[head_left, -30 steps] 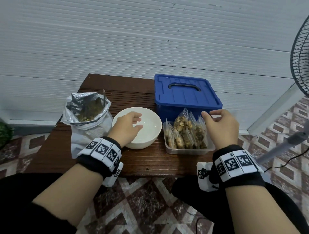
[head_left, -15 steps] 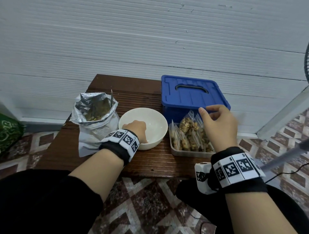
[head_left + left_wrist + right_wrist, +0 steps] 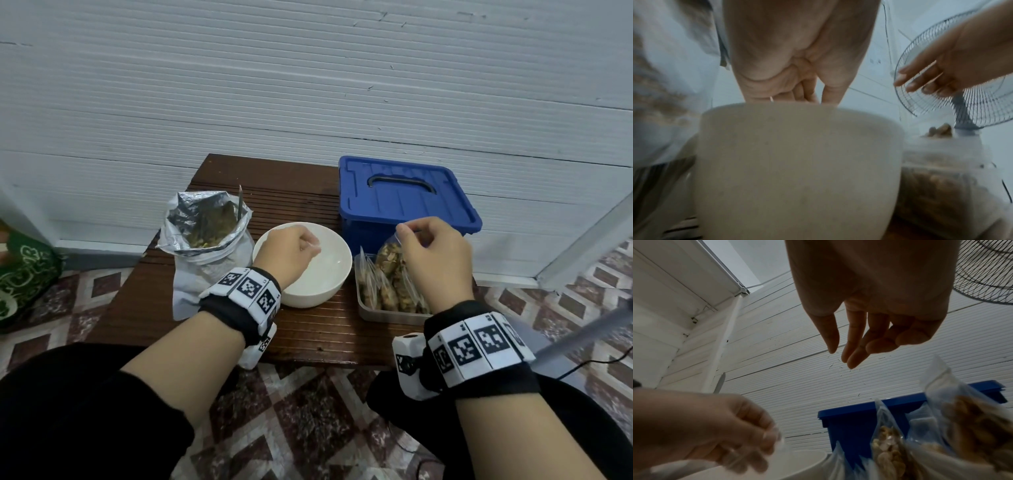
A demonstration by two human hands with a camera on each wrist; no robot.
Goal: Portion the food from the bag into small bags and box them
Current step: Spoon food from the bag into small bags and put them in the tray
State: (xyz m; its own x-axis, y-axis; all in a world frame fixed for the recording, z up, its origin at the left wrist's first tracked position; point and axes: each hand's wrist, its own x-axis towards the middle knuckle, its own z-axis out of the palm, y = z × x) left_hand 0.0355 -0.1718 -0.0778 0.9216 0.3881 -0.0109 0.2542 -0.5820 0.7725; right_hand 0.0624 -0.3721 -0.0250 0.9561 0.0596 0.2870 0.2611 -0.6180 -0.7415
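We judge boxing under way: right hand (image 3: pixel 433 260), fingers loosely curled and holding nothing, hovers over the small bags (image 3: pixel 390 277) in the clear tray (image 3: pixel 387 313) at 3 o'clock of the bowl (image 3: pixel 318 274), where the left hand (image 3: pixel 287 253) dips, grip indiscernible; next, pinch one bag and open the blue box (image 3: pixel 407 198) at 12 o'clock.

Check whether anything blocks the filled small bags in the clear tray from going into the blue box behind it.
Yes: the blue box has its lid on, handle flat, so it must come off first. Nothing else visible stands between the box and the small bags upright in the clear tray directly in front. The right hand hovers over them.
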